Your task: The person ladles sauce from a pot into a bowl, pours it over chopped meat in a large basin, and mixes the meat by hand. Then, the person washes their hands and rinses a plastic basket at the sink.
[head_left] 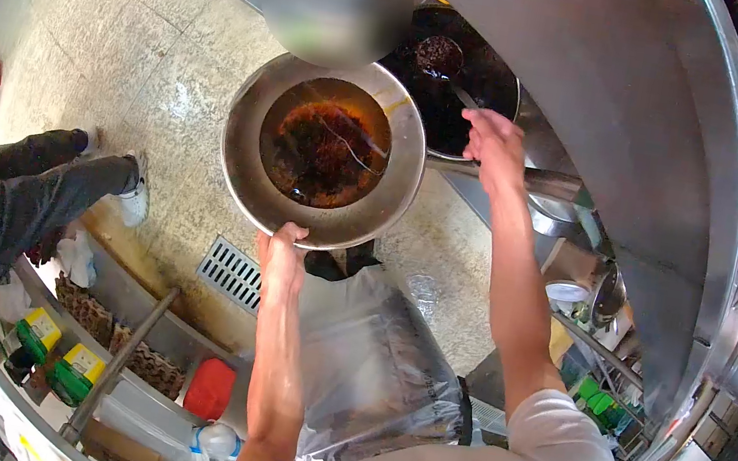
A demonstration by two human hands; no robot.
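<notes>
Left hand (282,251) pinching wide silver metal bowl (244,135) at its rim, beside round metal pot (518,90).
Right hand (495,149) is clasping metal ladle (439,54) at pot; one-sided support may be risking bowl tipping, spilling reddish-brown liquid (324,151).

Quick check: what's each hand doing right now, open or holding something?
Left hand: closed, gripping the metal bowl by its rim.
Right hand: closed, holding a ladle.
</notes>
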